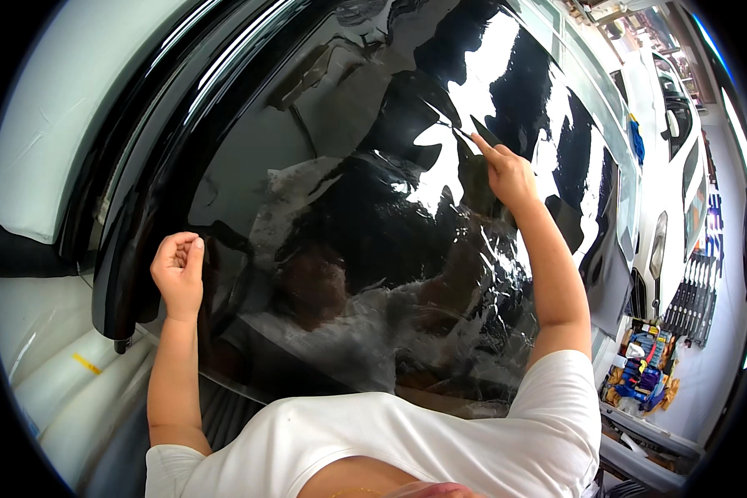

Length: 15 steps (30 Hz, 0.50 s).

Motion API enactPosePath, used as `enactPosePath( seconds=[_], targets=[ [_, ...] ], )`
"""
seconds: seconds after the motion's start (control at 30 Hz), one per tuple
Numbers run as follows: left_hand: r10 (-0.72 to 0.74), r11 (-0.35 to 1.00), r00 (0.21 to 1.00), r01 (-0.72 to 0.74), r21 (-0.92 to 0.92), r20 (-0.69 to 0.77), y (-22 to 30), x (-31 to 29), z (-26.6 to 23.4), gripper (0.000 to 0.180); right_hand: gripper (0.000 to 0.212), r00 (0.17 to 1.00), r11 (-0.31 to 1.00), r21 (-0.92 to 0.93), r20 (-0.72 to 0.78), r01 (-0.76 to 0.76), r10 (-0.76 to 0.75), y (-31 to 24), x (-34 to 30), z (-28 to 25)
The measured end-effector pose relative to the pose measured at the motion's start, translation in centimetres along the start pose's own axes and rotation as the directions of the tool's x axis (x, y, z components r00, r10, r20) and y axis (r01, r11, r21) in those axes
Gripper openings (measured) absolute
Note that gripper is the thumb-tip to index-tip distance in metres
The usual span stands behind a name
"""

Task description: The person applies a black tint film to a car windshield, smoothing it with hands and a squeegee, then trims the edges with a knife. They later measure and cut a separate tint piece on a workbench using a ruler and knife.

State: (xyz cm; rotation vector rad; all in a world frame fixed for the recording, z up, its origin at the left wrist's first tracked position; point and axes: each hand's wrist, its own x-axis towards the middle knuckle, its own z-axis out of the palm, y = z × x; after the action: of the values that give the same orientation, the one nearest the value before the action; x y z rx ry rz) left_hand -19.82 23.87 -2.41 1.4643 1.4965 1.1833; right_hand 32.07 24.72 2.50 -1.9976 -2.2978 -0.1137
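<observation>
A wide glossy black sheet of film (349, 199), rippled and streaked with bright reflections, covers the curved dark panel in front of me. My right hand (510, 176) reaches over its far right part. The index finger is stretched out and its tip meets the film beside narrow dark creases; the other fingers curl in, and the thumb is mostly hidden. At the left, my left hand (178, 259) is closed in a pinch, thumb against the bent index finger, by the black trim (129, 224). Whatever it may hold is too small to make out.
Pale rolls (91, 373) lie at the lower left beside a white surface (66, 124). A white car (660, 174) stands to the right. Below it, a heap of colourful items (643, 369) and several dark tools (693, 290) are near the wall.
</observation>
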Motion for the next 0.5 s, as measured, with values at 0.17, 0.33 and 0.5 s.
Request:
enactPosePath(
  seconds=[0.17,0.33,0.5],
  targets=[
    [0.039,0.998,0.999,-0.038,0.054,-0.013,-0.8,0.3,-0.1,0.004,0.059,1.000,1.000,-0.024,0.022,0.004,-0.004,2.5,-4.3,-0.5],
    [0.082,0.991,0.996,-0.083,0.101,0.019,-1.9,0.6,-0.5,0.006,0.054,1.000,1.000,0.013,0.013,-0.015,0.015,4.8,-8.4,-1.7],
    [0.109,0.971,0.993,-0.114,0.209,0.039,-3.1,1.1,-1.5,0.008,0.058,0.999,1.000,-0.010,0.023,-0.028,0.029,8.4,-13.0,-2.2]
  ],
)
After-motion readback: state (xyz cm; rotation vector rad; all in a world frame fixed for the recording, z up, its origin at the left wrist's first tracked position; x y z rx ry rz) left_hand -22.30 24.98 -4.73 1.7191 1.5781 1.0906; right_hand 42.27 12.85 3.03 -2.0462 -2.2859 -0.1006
